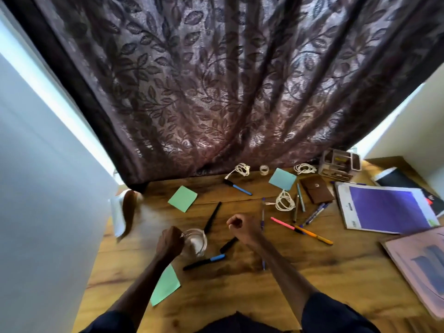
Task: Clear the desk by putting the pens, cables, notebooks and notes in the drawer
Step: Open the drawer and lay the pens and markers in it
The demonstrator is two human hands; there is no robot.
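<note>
Pens, cables, notes and notebooks lie scattered on a wooden desk (240,292). My left hand (169,241) is closed around the rim of a clear glass (195,243) near the front left. My right hand (242,227) is a fist just right of it, nothing visible in it. A black marker (212,217) lies beyond the glass, a black cap (228,245) and a blue-tipped marker (204,260) beside it. Green notes (182,198) (167,286), a blue note (282,179), white cables (284,200) (241,169) (305,168) and coloured pens (301,229) lie around. No drawer is in view.
A purple-covered notebook (384,207) and a pale pink book (420,263) sit at the right. A brown pouch (317,188), a tape roll (264,169) and a clear organiser (341,163) stand at the back. A dark leaf-patterned curtain (216,92) hangs behind the desk.
</note>
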